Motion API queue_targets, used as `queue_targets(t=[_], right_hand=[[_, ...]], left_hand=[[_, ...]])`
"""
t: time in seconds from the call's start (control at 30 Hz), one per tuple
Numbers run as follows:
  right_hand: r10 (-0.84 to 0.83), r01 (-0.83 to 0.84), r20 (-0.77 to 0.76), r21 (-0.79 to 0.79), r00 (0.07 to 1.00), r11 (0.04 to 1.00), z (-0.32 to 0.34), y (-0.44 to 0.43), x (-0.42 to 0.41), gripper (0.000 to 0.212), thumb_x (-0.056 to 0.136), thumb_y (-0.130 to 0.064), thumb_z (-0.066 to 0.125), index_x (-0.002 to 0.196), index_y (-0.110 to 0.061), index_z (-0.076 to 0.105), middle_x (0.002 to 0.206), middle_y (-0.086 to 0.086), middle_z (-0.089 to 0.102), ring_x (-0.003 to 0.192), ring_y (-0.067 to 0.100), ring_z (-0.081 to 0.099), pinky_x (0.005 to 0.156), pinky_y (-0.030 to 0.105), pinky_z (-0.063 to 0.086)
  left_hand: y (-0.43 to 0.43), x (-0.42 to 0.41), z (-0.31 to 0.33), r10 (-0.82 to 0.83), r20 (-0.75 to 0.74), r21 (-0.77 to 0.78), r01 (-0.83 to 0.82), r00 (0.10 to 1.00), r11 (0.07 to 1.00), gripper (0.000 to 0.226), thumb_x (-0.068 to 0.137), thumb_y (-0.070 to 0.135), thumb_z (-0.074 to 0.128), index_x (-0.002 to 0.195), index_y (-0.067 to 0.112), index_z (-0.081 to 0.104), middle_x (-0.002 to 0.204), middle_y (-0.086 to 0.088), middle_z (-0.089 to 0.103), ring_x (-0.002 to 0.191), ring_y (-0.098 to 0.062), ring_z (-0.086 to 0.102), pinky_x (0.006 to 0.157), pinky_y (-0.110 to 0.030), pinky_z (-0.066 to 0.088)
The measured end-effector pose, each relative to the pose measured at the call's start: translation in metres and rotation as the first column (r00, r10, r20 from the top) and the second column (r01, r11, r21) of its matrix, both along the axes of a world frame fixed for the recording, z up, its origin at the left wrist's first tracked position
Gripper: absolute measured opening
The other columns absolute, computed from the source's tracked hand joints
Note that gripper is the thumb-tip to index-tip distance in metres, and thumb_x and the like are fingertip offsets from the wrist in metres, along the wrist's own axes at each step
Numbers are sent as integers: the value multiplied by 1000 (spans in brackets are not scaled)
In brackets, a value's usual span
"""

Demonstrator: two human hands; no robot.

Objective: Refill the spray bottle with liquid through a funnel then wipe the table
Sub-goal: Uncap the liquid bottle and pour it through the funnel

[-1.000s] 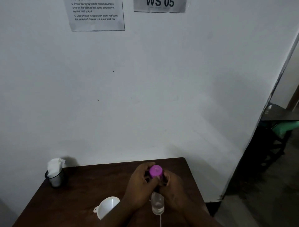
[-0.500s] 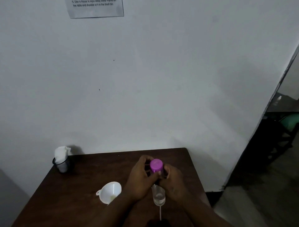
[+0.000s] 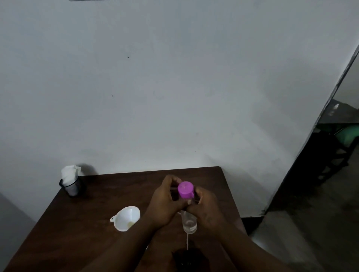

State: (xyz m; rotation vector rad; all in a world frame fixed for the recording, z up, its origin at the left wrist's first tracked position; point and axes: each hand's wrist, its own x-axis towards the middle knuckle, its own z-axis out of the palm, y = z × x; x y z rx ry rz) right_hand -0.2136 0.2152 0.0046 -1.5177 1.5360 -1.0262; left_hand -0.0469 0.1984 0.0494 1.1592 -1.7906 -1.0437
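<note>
1. Since half a second ago the view has tipped downward, so the paper notice is now only a sliver at the top edge. Both hands and the bottle have kept their place over the table.
2. The left hand and right hand both curl tightly round the upper part of the spray bottle. The left fingers arch round the far side of its pink spray head.
3. The bottle is over the near right part of the table, with a little clear liquid low in its body. I cannot tell whether its base touches the wood.
4. A thin pale line runs from the bottle's base toward the near edge; what it is does not show.
5. The white funnel rests on the table just left of the left wrist, wide mouth up.
6. A black cup holding white tissue stands at the far left corner, well apart from the hands.
7. The tabletop is dark brown wood, and its far edge meets a plain white wall.
8. At the right a doorway opens onto a dim room with dark furniture, a green object and a grey floor.
</note>
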Motion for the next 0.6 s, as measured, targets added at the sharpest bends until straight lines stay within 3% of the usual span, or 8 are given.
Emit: queue_targets(t=[0.07,0.17,0.23,0.3,0.37,0.43,0.53,0.6], right_hand=[[-7,7,-11,-15,1000,1000,-1,-1,-3,60,60,-55,80,112,-27,68,102,-8,73,95,4,68,88,34,59],[-4,4,-1,-9,1000,1000,-2,-2,-7,48,69,-43,84,112,-26,68,103,-8,73,96,5,68,90,33,57],[-3,3,11,-8,1000,1000,0,-4,-8,45,72,-41,84,112,-26,69,103,-8,74,96,5,69,89,32,58],[-2,2,-4,-13,1000,1000,0,-5,-8,43,75,-39,84,113,-25,69,102,-8,74,94,4,69,87,28,58],[5,-5,-12,-16,1000,1000,0,-7,-8,44,74,-37,85,113,-26,67,102,-9,73,94,2,67,86,24,56],[14,-15,-13,-13,1000,1000,0,-7,-8,48,71,-37,87,114,-27,66,103,-9,72,97,1,66,86,20,54],[6,-6,-20,-3,1000,1000,-2,-9,-9,49,72,-36,86,115,-27,65,105,-11,70,98,0,64,88,20,51],[7,-7,-19,-2,1000,1000,-5,-10,-10,50,71,-40,86,115,-27,66,105,-11,71,98,1,65,89,23,53]], left_hand=[[-2,-2,0,3,-2,17,-3,1000,1000,74,65,23,92,124,35,50,119,15,65,110,-6,65,94,-37,57],[-7,2,2,-113,37,70,110,993,991,100,73,23,88,150,44,29,141,18,49,125,-2,56,104,-29,50],[-10,4,4,-164,37,66,162,986,985,82,80,20,83,147,40,40,142,15,51,126,-3,56,106,-34,49],[-13,3,7,-146,38,29,145,988,989,59,82,20,82,134,33,56,133,12,60,121,-6,60,103,-40,52],[-14,0,10,-111,62,8,111,992,994,50,77,22,85,120,29,60,121,12,66,112,-6,65,98,-38,54],[-15,-2,10,-74,71,13,73,995,997,56,70,28,89,115,32,56,118,16,65,108,-5,65,95,-36,56],[-17,0,8,-110,86,53,106,990,993,87,65,37,91,137,40,43,135,19,55,118,-4,60,99,-31,54],[-18,3,7,-168,115,49,164,979,985,90,72,35,87,146,43,37,142,20,48,123,-1,56,102,-27,51]])
